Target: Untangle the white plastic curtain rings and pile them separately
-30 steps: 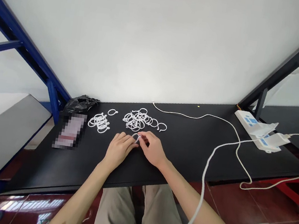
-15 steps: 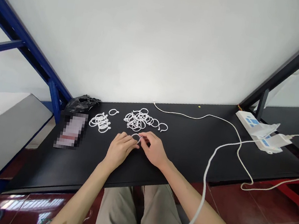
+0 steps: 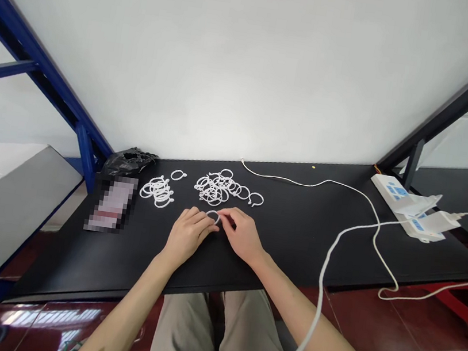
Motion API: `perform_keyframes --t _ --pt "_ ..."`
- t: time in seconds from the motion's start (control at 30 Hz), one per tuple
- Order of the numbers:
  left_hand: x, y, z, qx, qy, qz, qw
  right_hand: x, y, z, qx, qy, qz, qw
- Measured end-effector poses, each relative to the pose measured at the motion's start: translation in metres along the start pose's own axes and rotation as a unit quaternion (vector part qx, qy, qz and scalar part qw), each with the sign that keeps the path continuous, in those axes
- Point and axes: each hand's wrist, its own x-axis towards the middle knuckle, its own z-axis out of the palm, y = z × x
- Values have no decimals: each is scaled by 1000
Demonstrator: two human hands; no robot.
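Note:
Between my two hands, close above the black table, is one white plastic ring (image 3: pixel 213 213), like a curtain ring. My left hand (image 3: pixel 189 233) closes on its left side, fingers curled over it. The fingertips of my right hand (image 3: pixel 241 233) pinch its right side; the part under the fingers is hidden. Just beyond my hands lies a tangled pile of white rings (image 3: pixel 217 187), with an open-ended ring (image 3: pixel 256 199) at its right end. A smaller heap of rings (image 3: pixel 157 191) lies to the left, and a single ring (image 3: pixel 178 175) sits behind that heap.
A black plastic bag (image 3: pixel 129 162) and a blurred-out flat item (image 3: pixel 112 205) occupy the table's left end. White power strips (image 3: pixel 406 205) lie at the right. A white cable (image 3: pixel 325 270) crosses in front of my right forearm. Behind the black table (image 3: pixel 294 242) rises a white wall.
Both hands stay almost in place on the ring. My right fingers have shifted slightly at its right side, and the view has moved a little.

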Motion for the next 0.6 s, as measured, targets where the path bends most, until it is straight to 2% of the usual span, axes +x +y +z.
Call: perform_keyframes --t 0.13,0.23,0.3,0.43,0.6 --pt "-1 -5 -2 52 44 -52 996 3 3 -4 -44 24 10 999" --pt "-2 -21 -3 144 86 -119 979 8 12 -18 -182 83 6 980" --pt "-2 -36 -3 197 87 -153 964 11 21 -29 -272 102 37 956" --pt "5 -63 -1 241 40 -190 951 14 33 -42 -354 62 107 927" --pt "16 -76 8 248 24 -232 940 15 32 -37 -399 31 131 907"
